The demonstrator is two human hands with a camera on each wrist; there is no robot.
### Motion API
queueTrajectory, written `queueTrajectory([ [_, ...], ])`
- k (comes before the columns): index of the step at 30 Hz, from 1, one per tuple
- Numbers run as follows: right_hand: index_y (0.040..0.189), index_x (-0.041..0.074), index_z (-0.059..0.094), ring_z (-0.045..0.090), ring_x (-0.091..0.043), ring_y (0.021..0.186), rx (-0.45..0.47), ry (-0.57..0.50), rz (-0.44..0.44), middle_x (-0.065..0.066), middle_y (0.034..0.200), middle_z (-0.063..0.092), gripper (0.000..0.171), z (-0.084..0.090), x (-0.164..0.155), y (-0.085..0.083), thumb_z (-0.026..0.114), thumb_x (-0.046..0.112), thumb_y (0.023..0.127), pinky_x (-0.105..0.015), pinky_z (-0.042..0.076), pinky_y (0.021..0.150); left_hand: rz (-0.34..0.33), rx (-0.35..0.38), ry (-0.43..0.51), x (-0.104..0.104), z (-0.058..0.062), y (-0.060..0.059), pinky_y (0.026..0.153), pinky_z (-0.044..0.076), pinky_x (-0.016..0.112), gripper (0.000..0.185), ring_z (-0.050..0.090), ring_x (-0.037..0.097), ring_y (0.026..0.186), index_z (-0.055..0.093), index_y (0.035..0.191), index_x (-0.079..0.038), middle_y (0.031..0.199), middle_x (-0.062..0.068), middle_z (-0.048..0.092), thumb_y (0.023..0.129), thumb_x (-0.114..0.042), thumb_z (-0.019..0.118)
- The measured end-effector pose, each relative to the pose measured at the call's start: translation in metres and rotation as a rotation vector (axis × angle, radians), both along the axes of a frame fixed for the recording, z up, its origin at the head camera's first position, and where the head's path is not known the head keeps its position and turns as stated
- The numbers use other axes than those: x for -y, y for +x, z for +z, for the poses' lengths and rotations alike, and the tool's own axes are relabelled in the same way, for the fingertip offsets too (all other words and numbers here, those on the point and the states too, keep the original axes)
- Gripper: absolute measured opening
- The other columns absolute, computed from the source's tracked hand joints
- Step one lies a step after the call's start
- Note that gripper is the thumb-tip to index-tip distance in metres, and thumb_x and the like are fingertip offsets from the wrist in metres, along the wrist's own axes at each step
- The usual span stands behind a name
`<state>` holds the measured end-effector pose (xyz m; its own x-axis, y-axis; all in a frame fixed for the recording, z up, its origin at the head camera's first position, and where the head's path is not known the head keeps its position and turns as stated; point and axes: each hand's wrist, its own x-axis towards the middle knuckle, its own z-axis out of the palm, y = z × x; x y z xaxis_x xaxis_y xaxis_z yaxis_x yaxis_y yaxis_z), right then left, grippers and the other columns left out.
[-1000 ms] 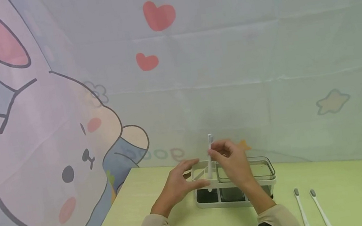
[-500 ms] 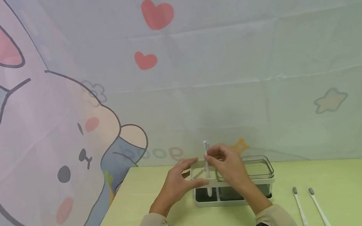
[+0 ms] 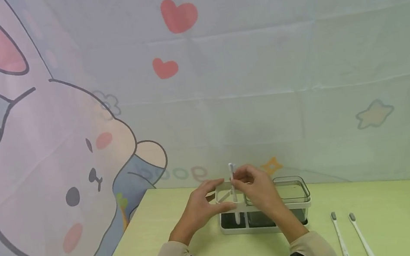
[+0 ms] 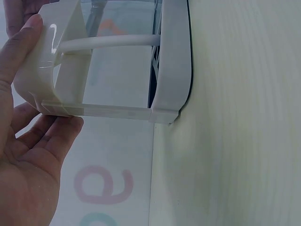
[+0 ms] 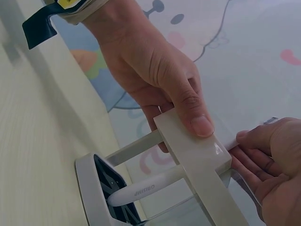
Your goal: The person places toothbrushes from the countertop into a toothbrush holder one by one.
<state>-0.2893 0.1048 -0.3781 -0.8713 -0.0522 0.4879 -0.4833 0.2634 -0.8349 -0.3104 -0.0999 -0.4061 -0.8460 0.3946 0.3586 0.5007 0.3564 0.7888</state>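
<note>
A white toothbrush holder (image 3: 275,205) with a raised rack and a dark-lined base stands on the table. My left hand (image 3: 200,205) holds its left end, thumb along the front of the upper rack and fingers at the back. Between thumb and fingers of my right hand (image 3: 258,188) is a white toothbrush (image 3: 234,191), pinched near its head and upright in the left slot. In the right wrist view, the toothbrush handle (image 5: 146,187) passes through the rack down to the dark base. The left wrist view shows the same handle (image 4: 113,42) crossing the open space under the rack.
Two more white toothbrushes with grey bristles, one (image 3: 339,236) beside the other (image 3: 361,235), lie to the right on the pale yellow-green table (image 3: 406,213). A clear cup (image 3: 294,190) sits in the holder's right part. Behind hangs a printed rabbit cloth (image 3: 252,73).
My right hand has moved slightly left and down, lowering the toothbrush through the slot until its handle end shows at the base. The left hand keeps its hold on the holder.
</note>
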Motion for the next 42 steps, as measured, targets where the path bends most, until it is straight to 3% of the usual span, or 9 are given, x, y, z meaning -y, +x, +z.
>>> queueTrajectory([
  [12, 0.108, 0.001, 0.073, 0.073, -0.028, 0.1, -0.012, 0.044, -0.008, -0.008, 0.103, 0.076, 0.013, -0.003, 0.001, -0.004, 0.078, 0.002, 0.096, -0.049, 0.063, 0.093, 0.004, -0.006, -0.006, -0.001, -0.002, -0.002, 0.116, 0.051, 0.047, 0.075, 0.055, 0.033, 0.137, 0.058, 0.152, -0.007, 0.145, 0.008, 0.06, 0.089, -0.033, 0.09],
  [27, 0.113, 0.004, 0.073, 0.072, -0.027, 0.101, 0.021, 0.126, -0.045, -0.004, 0.104, 0.075, 0.018, 0.0, 0.004, -0.003, 0.079, 0.007, 0.097, -0.049, 0.063, 0.091, -0.007, -0.004, 0.015, 0.0, 0.0, 0.0, 0.116, 0.05, 0.048, 0.075, 0.056, 0.033, 0.137, 0.059, 0.151, -0.007, 0.144, 0.009, 0.061, 0.088, -0.03, 0.091],
  [37, 0.114, 0.001, 0.073, 0.072, -0.026, 0.102, -0.008, 0.087, 0.007, -0.007, 0.107, 0.076, 0.017, 0.003, -0.001, 0.001, 0.077, 0.002, 0.097, -0.048, 0.062, 0.095, -0.014, 0.003, 0.027, 0.001, 0.0, 0.0, 0.116, 0.049, 0.051, 0.074, 0.056, 0.036, 0.136, 0.059, 0.151, -0.005, 0.143, 0.01, 0.061, 0.088, -0.028, 0.091],
  [42, 0.117, 0.0, 0.072, 0.072, -0.026, 0.105, 0.003, 0.087, 0.033, -0.008, 0.11, 0.075, 0.019, 0.006, -0.01, 0.004, 0.076, 0.003, 0.098, -0.046, 0.062, 0.097, -0.008, -0.002, 0.01, 0.001, 0.0, -0.001, 0.115, 0.051, 0.045, 0.074, 0.056, 0.03, 0.135, 0.059, 0.151, -0.006, 0.142, 0.008, 0.061, 0.088, -0.029, 0.091],
])
